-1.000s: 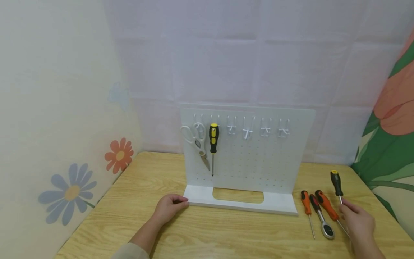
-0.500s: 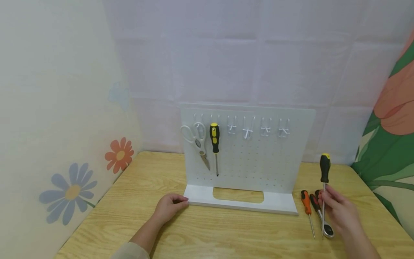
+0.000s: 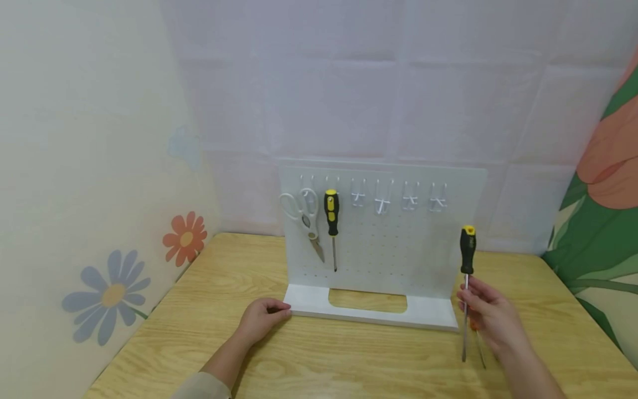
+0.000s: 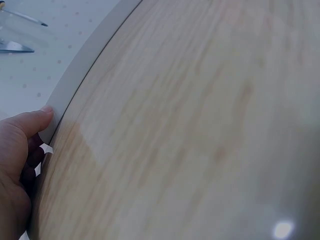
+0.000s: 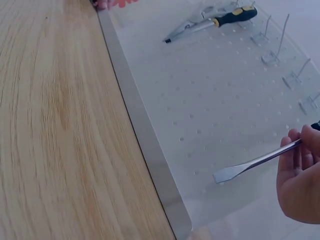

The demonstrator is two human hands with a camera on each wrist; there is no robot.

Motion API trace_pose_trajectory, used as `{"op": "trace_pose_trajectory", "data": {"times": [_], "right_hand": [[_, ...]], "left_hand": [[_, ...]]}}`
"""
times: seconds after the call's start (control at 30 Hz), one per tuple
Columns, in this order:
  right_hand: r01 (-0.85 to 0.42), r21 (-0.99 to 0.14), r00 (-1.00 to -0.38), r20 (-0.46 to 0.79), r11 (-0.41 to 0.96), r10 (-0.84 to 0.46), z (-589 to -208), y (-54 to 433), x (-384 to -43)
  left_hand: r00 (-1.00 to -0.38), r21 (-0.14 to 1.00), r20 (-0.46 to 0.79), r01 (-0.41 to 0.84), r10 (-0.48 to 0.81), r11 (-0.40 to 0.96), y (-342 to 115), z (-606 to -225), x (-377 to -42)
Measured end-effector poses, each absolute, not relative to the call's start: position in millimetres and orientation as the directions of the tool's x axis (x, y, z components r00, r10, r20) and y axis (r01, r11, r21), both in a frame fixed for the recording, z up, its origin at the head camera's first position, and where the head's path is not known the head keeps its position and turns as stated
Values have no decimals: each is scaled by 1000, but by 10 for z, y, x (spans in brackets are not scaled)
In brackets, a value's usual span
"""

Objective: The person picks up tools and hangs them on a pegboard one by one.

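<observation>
My right hand (image 3: 493,318) pinches a flat-head screwdriver (image 3: 467,252) by its metal shaft. Its black handle with a yellow cap points up and its flat blade (image 5: 227,174) points down, in front of the right side of a white pegboard (image 3: 399,244). At the left front corner of the pegboard's base, my left hand (image 3: 261,321) holds the edge between thumb and fingers. White-handled scissors (image 3: 305,219) and a black-and-yellow screwdriver (image 3: 331,213) hang from the two leftmost hooks. Several wire hooks (image 3: 382,204) to their right carry nothing.
An orange-handled screwdriver (image 3: 474,322) lies on the wooden table (image 3: 359,360), mostly hidden behind my right hand. The ratchet and the other orange screwdriver are hidden there too. A pale curtain (image 3: 319,100) hangs behind, with flower-printed panels at both sides.
My right hand has carried the screwdriver left, from beyond the lying tools to beside the pegboard, and turned it upright. The hanging screwdriver has swung slightly. My left hand has stayed put.
</observation>
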State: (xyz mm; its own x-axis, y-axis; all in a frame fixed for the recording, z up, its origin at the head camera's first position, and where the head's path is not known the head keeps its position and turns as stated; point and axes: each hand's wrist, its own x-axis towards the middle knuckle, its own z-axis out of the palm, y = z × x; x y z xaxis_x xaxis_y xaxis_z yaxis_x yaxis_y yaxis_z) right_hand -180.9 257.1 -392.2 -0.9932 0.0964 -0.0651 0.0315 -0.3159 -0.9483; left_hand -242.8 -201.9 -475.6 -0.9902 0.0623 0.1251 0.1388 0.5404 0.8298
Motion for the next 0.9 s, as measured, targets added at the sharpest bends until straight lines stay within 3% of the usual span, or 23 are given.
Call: {"op": "trace_pose_trajectory", "data": {"times": [0.23,0.9], "right_hand": [[-19,-950,-998,-2,-311,67,-3852,2359,-1806],[-135,-942,-988,150,-307,-26,-3595,1648,-1879]], "left_hand": [[-999,832,48,49,16,553,-1995,-4734,-2442],[-999,834,43,46,17,550,-1994,-4737,-2442]]}}
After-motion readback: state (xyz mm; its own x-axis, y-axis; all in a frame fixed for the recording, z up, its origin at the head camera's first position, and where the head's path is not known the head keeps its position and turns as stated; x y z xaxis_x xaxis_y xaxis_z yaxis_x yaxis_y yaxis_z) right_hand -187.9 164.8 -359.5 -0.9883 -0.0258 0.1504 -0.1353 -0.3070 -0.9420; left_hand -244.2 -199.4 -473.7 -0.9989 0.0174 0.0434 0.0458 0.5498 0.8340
